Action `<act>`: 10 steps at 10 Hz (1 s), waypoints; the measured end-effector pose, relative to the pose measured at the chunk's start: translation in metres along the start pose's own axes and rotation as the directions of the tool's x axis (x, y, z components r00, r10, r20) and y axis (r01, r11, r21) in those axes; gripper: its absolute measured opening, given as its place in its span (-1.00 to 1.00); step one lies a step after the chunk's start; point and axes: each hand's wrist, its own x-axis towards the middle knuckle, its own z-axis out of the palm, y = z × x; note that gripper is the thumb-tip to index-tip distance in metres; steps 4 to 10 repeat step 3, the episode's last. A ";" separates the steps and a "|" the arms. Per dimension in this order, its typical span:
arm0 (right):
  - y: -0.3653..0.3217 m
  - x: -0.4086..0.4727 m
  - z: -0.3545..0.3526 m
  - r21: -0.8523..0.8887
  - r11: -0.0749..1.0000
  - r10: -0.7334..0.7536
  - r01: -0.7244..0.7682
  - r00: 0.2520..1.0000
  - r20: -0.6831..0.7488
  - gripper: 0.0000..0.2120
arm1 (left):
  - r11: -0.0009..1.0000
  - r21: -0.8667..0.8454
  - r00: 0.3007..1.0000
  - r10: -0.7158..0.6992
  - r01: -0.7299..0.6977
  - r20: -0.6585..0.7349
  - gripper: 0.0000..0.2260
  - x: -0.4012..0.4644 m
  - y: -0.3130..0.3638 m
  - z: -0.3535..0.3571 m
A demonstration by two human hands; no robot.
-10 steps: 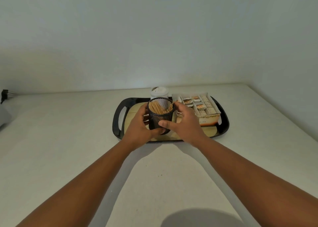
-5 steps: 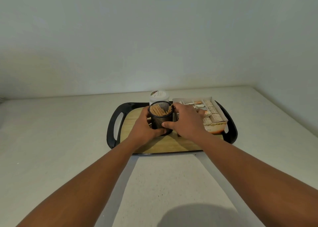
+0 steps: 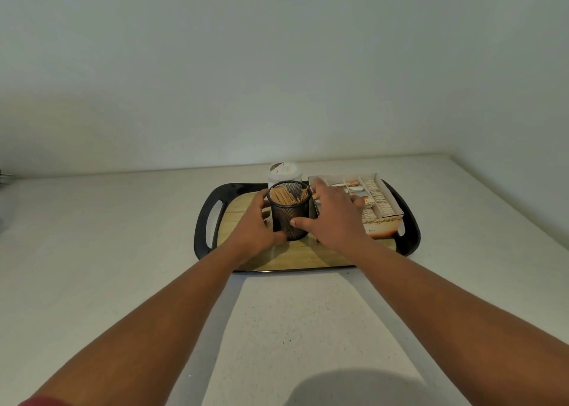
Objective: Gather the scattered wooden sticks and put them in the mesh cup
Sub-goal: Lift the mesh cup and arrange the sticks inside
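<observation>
Both hands flank the mesh cup [image 3: 290, 213]: the left hand [image 3: 252, 225] curls round its near-left wall, while the right hand [image 3: 334, 217] rests a thumb on its right side, fingers spread over the sachet box [image 3: 380, 202]. Wooden sticks [image 3: 284, 196] stand inside the cup, upright on the tray [image 3: 203, 220] atop the desk [image 3: 107, 251]. Light and stiff, the cup likely tips easily; its lower wall looks the steadiest hold.

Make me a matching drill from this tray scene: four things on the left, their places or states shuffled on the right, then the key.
1. mesh cup
2. wooden sticks
3. white jar
4. open box

A. right part of the tray
B. behind the cup
C. between both hands, left hand and right hand
D. standing inside the cup

Pairs: 1-C, 2-D, 3-B, 4-A
</observation>
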 end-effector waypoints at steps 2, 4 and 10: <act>-0.011 -0.021 -0.032 0.013 0.998 -0.067 0.067 0.998 -0.013 -0.05 | 0.961 0.272 0.988 0.086 -0.049 -0.126 -0.14 -0.025 0.036 -0.015; -0.028 -0.028 -0.067 -0.028 0.990 -0.143 0.141 0.982 -0.122 -0.19 | 0.869 0.464 0.929 0.300 -0.172 -0.217 -0.27 -0.040 0.081 -0.024; -0.028 -0.028 -0.067 -0.028 0.990 -0.143 0.141 0.982 -0.122 -0.19 | 0.869 0.464 0.929 0.300 -0.172 -0.217 -0.27 -0.040 0.081 -0.024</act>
